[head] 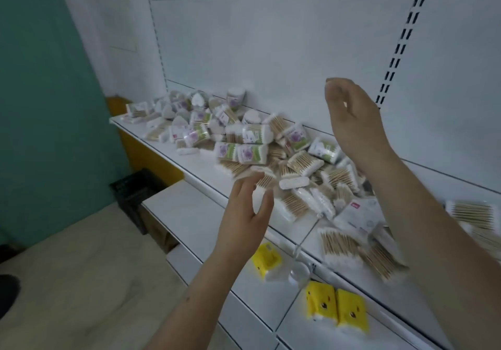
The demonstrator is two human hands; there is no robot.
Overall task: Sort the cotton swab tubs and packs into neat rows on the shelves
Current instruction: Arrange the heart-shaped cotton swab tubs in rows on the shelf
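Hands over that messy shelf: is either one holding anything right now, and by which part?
Nothing is held. The left hand and right hand both hang open above the pile of cotton swab packs.

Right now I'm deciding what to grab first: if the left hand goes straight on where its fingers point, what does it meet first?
Probably the loose swab pack at the pile's near edge, just beyond the left hand; depth is unclear.
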